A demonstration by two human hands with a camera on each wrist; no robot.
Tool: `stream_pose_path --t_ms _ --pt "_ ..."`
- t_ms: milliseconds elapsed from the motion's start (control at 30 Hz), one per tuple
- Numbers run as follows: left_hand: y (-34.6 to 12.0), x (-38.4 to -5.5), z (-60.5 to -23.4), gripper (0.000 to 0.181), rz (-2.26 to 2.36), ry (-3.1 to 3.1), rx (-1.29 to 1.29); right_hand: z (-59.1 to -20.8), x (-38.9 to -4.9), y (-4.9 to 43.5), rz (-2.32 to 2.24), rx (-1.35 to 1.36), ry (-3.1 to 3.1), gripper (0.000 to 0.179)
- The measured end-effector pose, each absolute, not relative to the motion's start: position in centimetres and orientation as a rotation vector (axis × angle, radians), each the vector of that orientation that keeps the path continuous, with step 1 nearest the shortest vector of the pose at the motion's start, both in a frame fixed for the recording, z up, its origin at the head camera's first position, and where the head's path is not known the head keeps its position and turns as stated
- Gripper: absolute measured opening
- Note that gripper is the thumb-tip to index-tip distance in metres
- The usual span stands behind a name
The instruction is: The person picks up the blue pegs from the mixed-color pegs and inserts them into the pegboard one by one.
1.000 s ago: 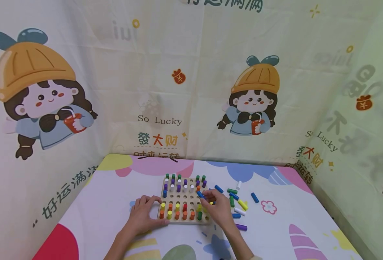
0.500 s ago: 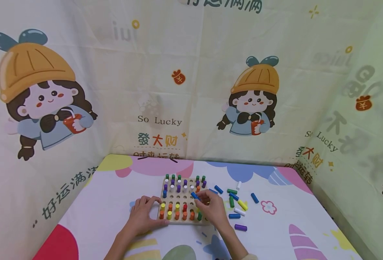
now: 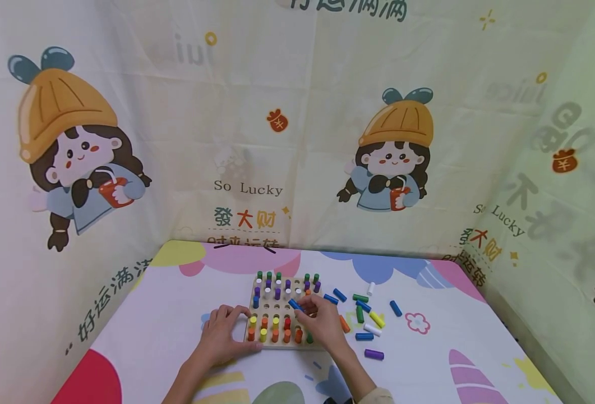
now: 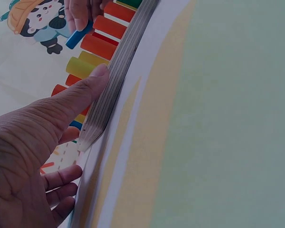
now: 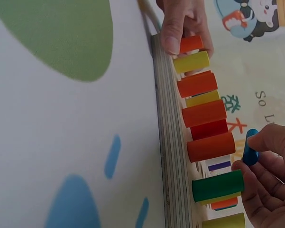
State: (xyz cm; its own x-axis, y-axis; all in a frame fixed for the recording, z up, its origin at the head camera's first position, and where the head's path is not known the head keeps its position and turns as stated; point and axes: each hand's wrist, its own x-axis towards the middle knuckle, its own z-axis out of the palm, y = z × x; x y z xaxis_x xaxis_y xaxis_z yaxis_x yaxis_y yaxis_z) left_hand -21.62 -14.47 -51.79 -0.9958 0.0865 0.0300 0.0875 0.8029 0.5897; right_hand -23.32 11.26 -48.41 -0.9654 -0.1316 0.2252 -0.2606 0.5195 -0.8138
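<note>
A square wooden pegboard [image 3: 282, 347] lies on the table, with several coloured pegs upright in its holes and some holes bare in the middle rows. My left hand [image 3: 221, 332] holds its near left corner, the thumb [image 4: 97, 78] against the front edge in the left wrist view and the index finger at the left side. Above the middle rows, my right hand [image 3: 322, 321] pinches a tilted blue peg [image 3: 294, 304] between thumb and fingers. That blue peg [image 5: 250, 147] is clear of the board in the right wrist view. Part of the board's right side is hidden behind the right hand.
Loose pegs lie right of the board, among them a blue peg [image 3: 395, 308], a yellow peg [image 3: 377, 319], a purple peg [image 3: 374, 354] and an orange peg [image 3: 344, 324]. A printed cloth wall [image 3: 317, 224] stands behind the table.
My right hand has moved left across the board with the blue peg, uncovering the orange peg on the table. The left hand stays at the board's corner.
</note>
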Motion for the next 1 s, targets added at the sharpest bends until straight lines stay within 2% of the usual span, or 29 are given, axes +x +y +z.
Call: stream_pose_path --t_ms 400,1000 --pt "-14.6 -21.7 -52.0 0.073 -0.986 -2.976 -0.152 -48.4 -23.5 9.9 1.379 0.418 -2.639 0.011" --pt "-14.6 -21.8 -51.9 0.073 -0.995 -2.976 -0.162 -49.0 -24.3 8.5 1.373 0.385 -2.678 0.013"
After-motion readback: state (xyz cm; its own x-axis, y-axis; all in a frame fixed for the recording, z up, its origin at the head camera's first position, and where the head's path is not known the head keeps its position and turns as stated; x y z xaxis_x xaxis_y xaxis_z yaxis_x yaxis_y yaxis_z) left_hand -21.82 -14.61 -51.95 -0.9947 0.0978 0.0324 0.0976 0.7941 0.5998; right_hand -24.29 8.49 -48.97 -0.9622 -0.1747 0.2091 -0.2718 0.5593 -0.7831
